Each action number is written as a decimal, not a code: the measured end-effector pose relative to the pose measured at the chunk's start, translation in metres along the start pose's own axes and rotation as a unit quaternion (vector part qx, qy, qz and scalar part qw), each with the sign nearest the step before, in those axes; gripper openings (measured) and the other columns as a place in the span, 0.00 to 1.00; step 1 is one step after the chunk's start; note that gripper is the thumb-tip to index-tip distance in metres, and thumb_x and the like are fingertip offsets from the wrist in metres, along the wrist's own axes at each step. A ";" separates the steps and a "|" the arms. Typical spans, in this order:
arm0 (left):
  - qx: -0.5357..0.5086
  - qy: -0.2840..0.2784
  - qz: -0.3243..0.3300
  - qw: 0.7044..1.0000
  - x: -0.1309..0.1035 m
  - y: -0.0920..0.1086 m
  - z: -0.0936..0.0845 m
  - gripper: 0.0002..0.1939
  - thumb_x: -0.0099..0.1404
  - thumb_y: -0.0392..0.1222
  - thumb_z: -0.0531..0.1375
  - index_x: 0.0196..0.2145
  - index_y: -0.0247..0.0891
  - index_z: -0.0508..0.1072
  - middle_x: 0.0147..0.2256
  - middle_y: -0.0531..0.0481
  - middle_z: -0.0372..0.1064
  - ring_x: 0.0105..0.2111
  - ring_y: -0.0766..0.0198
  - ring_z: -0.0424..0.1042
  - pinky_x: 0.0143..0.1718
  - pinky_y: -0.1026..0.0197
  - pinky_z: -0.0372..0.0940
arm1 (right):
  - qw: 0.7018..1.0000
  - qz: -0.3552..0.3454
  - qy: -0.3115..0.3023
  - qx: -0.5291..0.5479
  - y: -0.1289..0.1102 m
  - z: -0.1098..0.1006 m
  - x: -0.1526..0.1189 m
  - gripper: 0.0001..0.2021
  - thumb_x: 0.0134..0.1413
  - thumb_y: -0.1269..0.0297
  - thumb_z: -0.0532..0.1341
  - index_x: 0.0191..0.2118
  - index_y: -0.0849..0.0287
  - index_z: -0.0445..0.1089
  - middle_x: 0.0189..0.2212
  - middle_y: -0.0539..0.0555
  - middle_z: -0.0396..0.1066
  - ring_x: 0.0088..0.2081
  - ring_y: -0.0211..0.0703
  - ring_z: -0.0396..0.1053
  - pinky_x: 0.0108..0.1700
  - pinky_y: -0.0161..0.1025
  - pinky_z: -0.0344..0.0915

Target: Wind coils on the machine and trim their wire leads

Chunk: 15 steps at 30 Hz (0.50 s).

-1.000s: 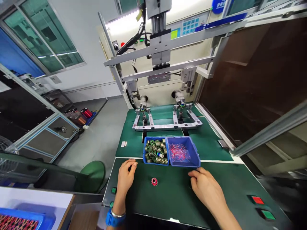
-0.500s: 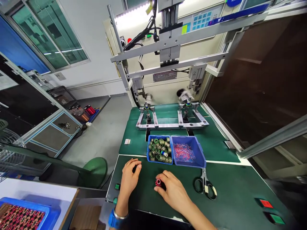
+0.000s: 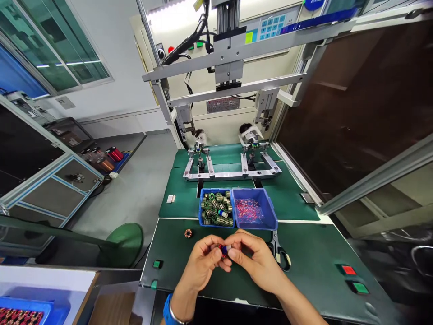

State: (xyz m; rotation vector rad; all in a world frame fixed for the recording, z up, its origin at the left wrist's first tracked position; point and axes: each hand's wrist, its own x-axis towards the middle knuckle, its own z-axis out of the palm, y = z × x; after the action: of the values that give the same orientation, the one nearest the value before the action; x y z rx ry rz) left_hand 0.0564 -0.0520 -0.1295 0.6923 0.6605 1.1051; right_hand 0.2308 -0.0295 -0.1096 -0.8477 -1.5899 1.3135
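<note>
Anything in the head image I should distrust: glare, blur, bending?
In the head view, the strip light is blown out white; the lower-right background smears; the window leans, probably wide-lens stretch; the small part between the fingers is partly covered, its detail unreadable.

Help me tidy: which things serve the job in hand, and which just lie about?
Probably job:
- small red round part, held
- blue plastic bin, green cores
- violet plastic bin, red bits
- black-handled metal scissors

Probably lying about:
- red cylindrical spool, floor
- flat brown board
</note>
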 end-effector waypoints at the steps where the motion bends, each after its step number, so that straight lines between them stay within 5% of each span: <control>1: -0.021 -0.007 -0.016 1.000 0.000 -0.001 -0.001 0.13 0.59 0.44 0.68 0.39 0.34 0.76 0.29 0.47 0.72 0.26 0.66 0.74 0.28 0.66 0.72 | 0.999 0.009 -0.016 0.038 0.000 -0.001 0.001 0.10 0.59 0.55 0.62 0.39 0.56 0.75 0.27 0.50 0.65 0.27 0.37 0.63 0.31 0.36 0.61; 4: -0.071 -0.046 -0.053 0.995 -0.003 -0.002 -0.003 0.13 0.60 0.45 0.68 0.38 0.32 0.77 0.30 0.45 0.74 0.25 0.66 0.75 0.26 0.68 0.72 | 0.986 0.042 -0.081 0.142 0.002 -0.003 0.006 0.14 0.61 0.54 0.59 0.37 0.59 0.75 0.25 0.50 0.66 0.24 0.36 0.62 0.27 0.35 0.61; 6: -0.080 -0.057 -0.058 0.993 -0.004 -0.003 -0.003 0.14 0.60 0.45 0.68 0.38 0.31 0.77 0.31 0.43 0.74 0.25 0.66 0.75 0.26 0.68 0.72 | 0.988 0.034 -0.073 0.130 0.001 -0.004 0.008 0.13 0.62 0.55 0.59 0.36 0.59 0.75 0.25 0.50 0.67 0.24 0.36 0.63 0.26 0.35 0.62; 10: -0.063 -0.017 -0.048 0.997 -0.007 -0.004 -0.002 0.13 0.60 0.44 0.67 0.39 0.32 0.77 0.32 0.44 0.74 0.26 0.66 0.75 0.27 0.68 0.72 | 0.997 -0.067 0.006 -0.047 -0.007 -0.009 0.005 0.07 0.60 0.64 0.59 0.41 0.54 0.74 0.37 0.54 0.68 0.36 0.42 0.69 0.39 0.39 0.68; 15: -0.039 0.021 -0.046 0.998 -0.010 -0.005 -0.002 0.18 0.56 0.49 0.70 0.39 0.34 0.76 0.29 0.47 0.73 0.25 0.65 0.75 0.27 0.66 0.72 | 0.963 -0.146 -0.040 -0.224 -0.018 -0.017 -0.003 0.09 0.58 0.68 0.59 0.44 0.53 0.73 0.48 0.59 0.65 0.53 0.53 0.64 0.52 0.50 0.65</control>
State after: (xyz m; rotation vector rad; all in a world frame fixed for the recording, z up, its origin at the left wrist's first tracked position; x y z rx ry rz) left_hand 0.0552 -0.0627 -0.1334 0.5686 0.6754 1.0572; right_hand 0.2481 -0.0300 -0.0916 -0.7914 -2.0309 0.7976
